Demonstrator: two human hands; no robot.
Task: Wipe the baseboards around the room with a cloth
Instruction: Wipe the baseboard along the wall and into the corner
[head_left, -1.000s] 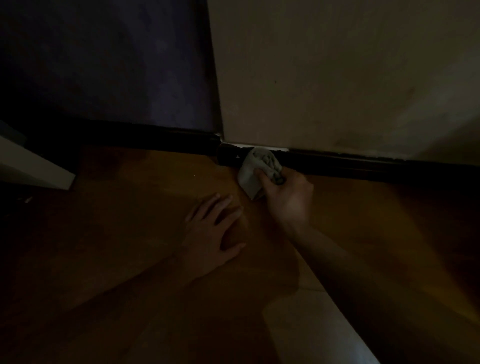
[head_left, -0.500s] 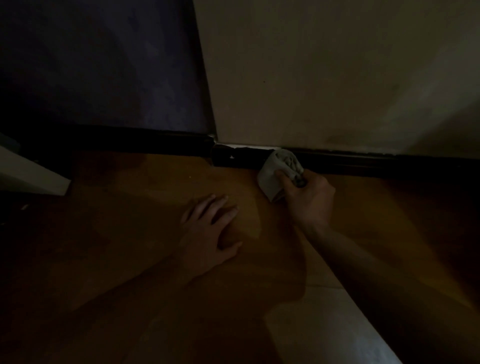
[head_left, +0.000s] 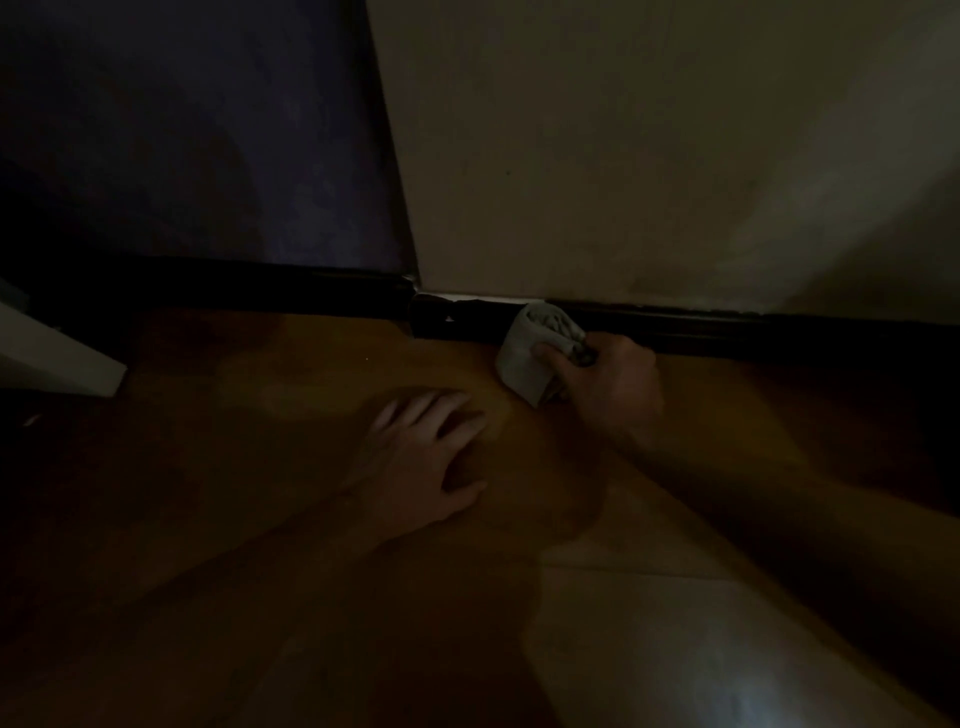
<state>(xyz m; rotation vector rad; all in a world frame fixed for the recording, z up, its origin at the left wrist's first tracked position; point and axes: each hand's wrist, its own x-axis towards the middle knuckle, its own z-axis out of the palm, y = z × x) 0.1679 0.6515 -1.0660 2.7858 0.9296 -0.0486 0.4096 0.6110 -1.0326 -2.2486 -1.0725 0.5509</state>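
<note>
Right grip tight on cloth at baseboard; left grip flat

My right hand holds the cloth against the baseboard under the wall; my left hand lies on the floor, leftward and nearer me.

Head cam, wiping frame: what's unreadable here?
1. Head view: baseboard surface, dust or clean, lost in darkness.
2. Head view: where the cloth meets the baseboard, hidden by the cloth itself and the right hand.
3. Head view: white object at left, cut off by the frame edge; unidentifiable.
</note>
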